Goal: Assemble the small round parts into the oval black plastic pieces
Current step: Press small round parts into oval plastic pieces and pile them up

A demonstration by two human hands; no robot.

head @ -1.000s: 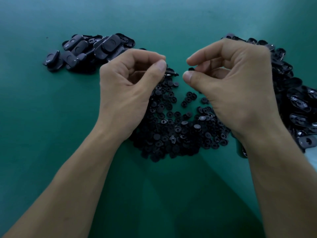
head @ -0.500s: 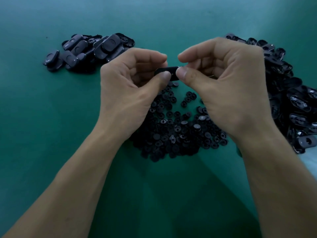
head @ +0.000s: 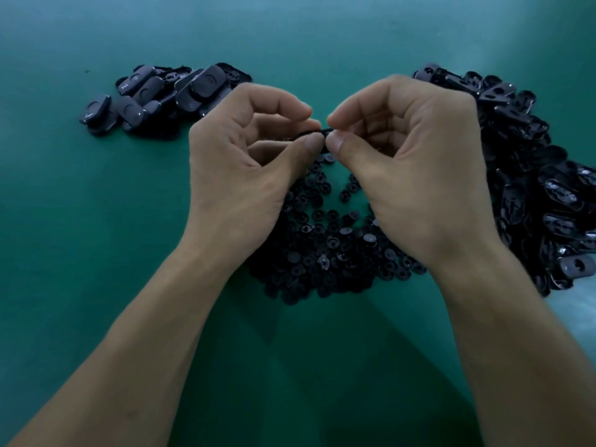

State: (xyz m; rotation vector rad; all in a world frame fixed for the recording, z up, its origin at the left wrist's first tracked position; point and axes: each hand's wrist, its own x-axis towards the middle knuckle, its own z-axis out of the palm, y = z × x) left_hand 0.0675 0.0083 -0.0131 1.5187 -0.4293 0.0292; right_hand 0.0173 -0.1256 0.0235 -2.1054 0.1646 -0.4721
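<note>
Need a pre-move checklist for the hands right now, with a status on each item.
1. Grip on the oval black plastic piece: ok. The left hand and right hand pinch it between thumb and forefinger, above the green table.
2. Small round part seated in that piece: cannot tell. The fingers hide the joint.
3. Stock in the pile of small round black parts under the hands: ok, plenty.
4. Stock in the heap of glossy black oval pieces on the right: ok, plenty.
5. Whether the heap of dark oval pieces at rear left is assembled: cannot tell.
</note>
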